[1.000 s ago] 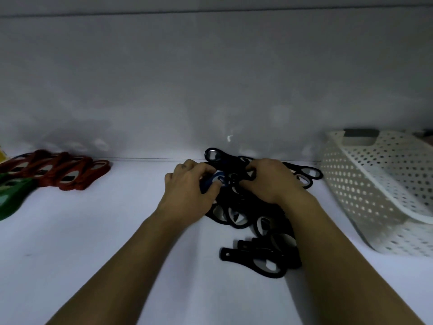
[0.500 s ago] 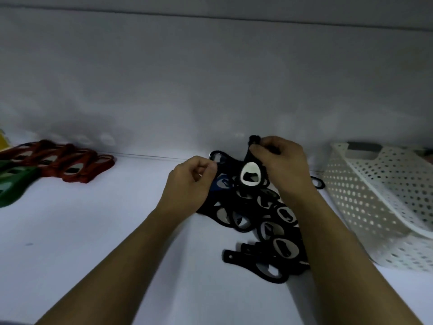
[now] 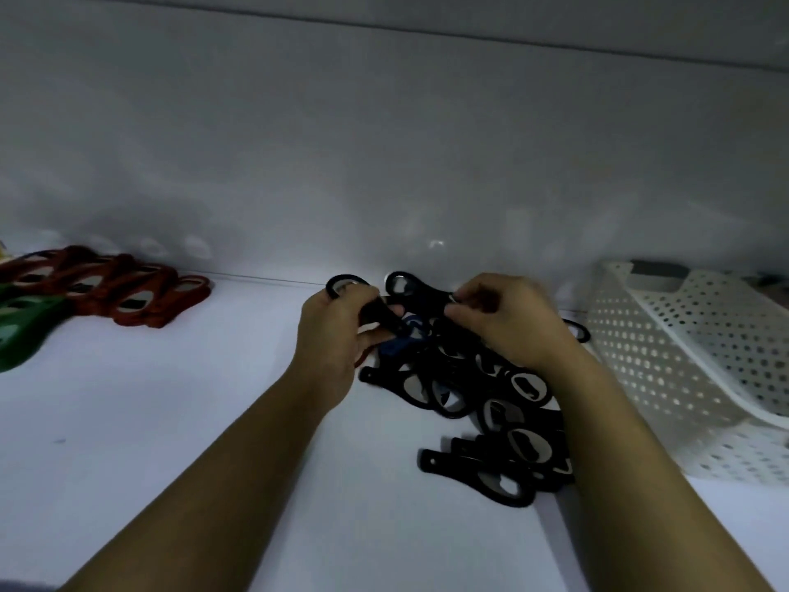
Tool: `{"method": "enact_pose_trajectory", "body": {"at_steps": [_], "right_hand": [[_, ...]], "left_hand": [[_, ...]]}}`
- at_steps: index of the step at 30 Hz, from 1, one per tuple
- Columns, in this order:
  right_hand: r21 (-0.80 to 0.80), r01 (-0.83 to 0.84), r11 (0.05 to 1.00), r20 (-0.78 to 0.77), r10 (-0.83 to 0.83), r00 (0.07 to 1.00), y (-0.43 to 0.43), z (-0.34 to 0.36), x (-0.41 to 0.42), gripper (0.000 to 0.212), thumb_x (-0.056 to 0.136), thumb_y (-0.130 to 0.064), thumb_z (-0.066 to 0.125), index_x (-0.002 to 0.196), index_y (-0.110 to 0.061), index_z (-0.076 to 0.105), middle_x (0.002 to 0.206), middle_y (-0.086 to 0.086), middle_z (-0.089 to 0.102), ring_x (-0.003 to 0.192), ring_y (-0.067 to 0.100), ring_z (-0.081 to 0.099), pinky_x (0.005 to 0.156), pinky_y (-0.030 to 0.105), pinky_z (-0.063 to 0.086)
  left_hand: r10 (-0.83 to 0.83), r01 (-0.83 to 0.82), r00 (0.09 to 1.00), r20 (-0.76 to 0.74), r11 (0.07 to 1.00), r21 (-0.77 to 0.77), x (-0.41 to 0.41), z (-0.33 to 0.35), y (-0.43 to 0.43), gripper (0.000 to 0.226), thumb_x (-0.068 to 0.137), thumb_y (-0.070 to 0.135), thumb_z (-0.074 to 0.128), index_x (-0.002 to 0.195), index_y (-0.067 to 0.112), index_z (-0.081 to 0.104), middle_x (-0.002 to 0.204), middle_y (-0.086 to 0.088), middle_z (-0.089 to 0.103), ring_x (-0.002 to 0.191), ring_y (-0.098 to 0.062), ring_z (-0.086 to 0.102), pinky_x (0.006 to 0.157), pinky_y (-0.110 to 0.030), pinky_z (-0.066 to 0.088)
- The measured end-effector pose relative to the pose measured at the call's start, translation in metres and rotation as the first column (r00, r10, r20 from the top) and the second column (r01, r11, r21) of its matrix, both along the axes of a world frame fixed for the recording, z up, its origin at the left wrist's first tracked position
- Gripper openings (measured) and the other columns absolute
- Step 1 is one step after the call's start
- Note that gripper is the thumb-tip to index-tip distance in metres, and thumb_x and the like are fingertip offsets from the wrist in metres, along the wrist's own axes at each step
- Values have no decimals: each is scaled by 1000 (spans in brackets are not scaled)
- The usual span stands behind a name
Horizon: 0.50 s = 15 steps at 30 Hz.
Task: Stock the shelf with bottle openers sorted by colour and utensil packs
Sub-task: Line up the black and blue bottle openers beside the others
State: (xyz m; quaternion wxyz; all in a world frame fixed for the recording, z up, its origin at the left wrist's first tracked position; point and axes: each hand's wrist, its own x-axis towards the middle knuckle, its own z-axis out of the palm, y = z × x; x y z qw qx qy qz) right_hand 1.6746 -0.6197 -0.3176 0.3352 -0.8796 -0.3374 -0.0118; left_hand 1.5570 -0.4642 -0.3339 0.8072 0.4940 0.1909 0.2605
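- Since half a second ago, our right hand (image 3: 508, 322) has come down from its raised spot near the back wall. The black opener it held upright, with its pale metal oval showing, no longer stands there.
- Our left hand (image 3: 337, 331) has closed round a black flat plastic bottle opener (image 3: 375, 311) that it was not holding before. Its ring end pokes out behind the knuckles toward the back edge of the white shelf (image 3: 170, 420).
- The left fingers (image 3: 367, 299) are clamped on that opener's handle. The right fingers (image 3: 469, 311) are curled together over the heap, pinching the end of another black opener (image 3: 410, 288) whose ring points to the back edge.
- The heap of black bottle openers (image 3: 491, 412) lies in the right half of the shelf, running from the back edge toward the front. They are flat keyhole shapes with pale metal ovals, overlapping one another.
- One blue opener (image 3: 401, 343) sits in the heap between our two hands.
- A row of red bottle openers (image 3: 128, 292) lies at the back left of the shelf, and green ones (image 3: 21, 331) lie at the left edge in front of them. Both groups lie where they did.
- A white perforated plastic basket (image 3: 691, 369) stands tilted at the right edge, just beside the black heap.
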Motion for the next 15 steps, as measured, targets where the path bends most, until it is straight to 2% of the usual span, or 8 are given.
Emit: {"method": "enact_pose_trajectory", "body": {"at_steps": [2,3,5,7,8,12,15], "right_hand": [[-257,-59,965,-39,51,998,-1,-4,0,52,73,-57,74,115,-28,64,105,-10,64,92,9,60,80,25,48],[-341,-84,936,-32,77,996,1,-7,0,63,69,-63,74,121,-30,61,112,-9,63,98,11,58,84,27,48],[-409,-130,903,-27,131,991,6,-10,-4,82,61,-73,72,131,-33,54,127,-8,57,117,16,51,96,34,45],[-468,-159,869,-41,158,987,10,-10,-6,92,61,-75,70,140,-35,45,140,-5,45,133,21,35,107,39,36],[-474,-158,866,-42,157,987,11,-9,-7,90,64,-72,71,141,-34,43,142,-4,43,134,22,34,106,38,34],[-359,-144,922,-20,147,989,11,-8,-7,65,78,-49,75,135,-26,54,130,-4,57,114,15,54,89,25,41],[-345,-118,931,50,144,988,11,-6,-11,46,82,-40,73,125,-24,64,120,-3,65,106,15,60,88,26,46]], "left_hand": [[-52,55,998,32,995,-85,0,0,1,7,92,-3,52,88,-3,58,82,-19,68,81,-28,73,67,-34,60],[-82,83,997,12,992,-91,0,0,1,8,92,-5,50,90,-3,57,83,-18,68,75,-27,72,64,-32,60],[-134,130,986,-102,991,-40,-1,-1,0,11,94,-4,45,92,-2,56,76,-13,67,55,-19,65,49,-25,54],[-176,180,969,-172,984,6,-1,-2,1,14,95,-1,41,89,0,54,65,-7,66,44,-13,52,38,-21,41],[-192,196,966,-176,980,8,-1,-3,2,16,96,0,40,87,1,53,63,-5,64,42,-12,48,35,-20,36],[-228,232,959,-169,973,4,2,-5,7,15,98,2,39,89,4,50,68,-8,61,42,-11,41,34,-18,27],[-282,287,943,-179,958,5,1,-5,7,11,98,4,40,98,5,51,73,-9,60,43,-10,41,34,-18,26]]}}
